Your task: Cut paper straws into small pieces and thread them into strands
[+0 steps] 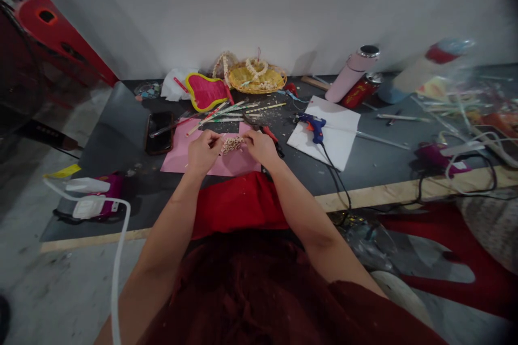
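Note:
Between my hands is a small cream-coloured, knobbly piece (232,144) with dark gaps, held just over a pink sheet (178,159). My left hand (204,150) pinches its left end with thumb and fingers. At the opposite end, my right hand (261,146) has its fingertips closed on it. What the piece is made of is too small to tell. Pliers with red handles (272,137) lie close beside my right hand. Several paper strips (226,113) are spread behind my hands, and a red cloth (238,202) sits at the table edge before me.
A blue glue gun (313,125) rests on a white board (343,148) at the right, its cord hanging over the edge. A phone (159,132) lies left. Behind are a heart-shaped piece (206,92), a yellow basket (238,85), a pink flask (352,75) and a red can (361,91).

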`<state>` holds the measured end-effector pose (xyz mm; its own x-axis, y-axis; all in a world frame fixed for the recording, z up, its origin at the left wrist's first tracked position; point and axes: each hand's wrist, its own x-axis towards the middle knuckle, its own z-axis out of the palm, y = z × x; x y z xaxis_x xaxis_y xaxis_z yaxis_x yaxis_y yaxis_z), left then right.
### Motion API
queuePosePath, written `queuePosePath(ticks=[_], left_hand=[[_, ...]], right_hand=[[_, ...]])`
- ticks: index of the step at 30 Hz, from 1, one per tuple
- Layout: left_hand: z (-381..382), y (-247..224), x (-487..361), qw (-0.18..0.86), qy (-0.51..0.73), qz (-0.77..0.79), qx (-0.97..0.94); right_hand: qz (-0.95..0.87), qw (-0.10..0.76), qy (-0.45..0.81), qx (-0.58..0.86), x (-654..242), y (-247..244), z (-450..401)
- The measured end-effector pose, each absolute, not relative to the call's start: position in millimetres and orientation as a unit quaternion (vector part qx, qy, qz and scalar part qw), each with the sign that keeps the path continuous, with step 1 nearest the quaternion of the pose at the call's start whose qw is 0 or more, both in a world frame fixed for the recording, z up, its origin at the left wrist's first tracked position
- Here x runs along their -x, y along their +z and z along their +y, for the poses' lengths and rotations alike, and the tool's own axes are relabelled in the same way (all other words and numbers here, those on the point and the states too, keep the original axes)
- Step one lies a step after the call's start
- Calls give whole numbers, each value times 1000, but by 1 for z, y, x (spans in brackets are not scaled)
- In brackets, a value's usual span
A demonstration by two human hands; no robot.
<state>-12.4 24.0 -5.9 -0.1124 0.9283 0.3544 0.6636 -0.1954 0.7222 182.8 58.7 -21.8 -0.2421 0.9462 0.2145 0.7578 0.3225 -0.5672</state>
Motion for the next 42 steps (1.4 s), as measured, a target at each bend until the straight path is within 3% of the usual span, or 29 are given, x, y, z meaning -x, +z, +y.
queuePosePath(ticks=[7, 15, 42], left_hand=[[27, -10, 12, 157, 396, 627, -652], [26, -13, 11, 155, 360, 643, -658], [26, -20, 7, 183, 356, 635, -661]], right_hand=[[-749, 332, 204, 535, -185, -24, 62], [-756, 313, 211, 535, -177, -21, 58], [-754, 381, 276, 458, -174, -27, 57]])
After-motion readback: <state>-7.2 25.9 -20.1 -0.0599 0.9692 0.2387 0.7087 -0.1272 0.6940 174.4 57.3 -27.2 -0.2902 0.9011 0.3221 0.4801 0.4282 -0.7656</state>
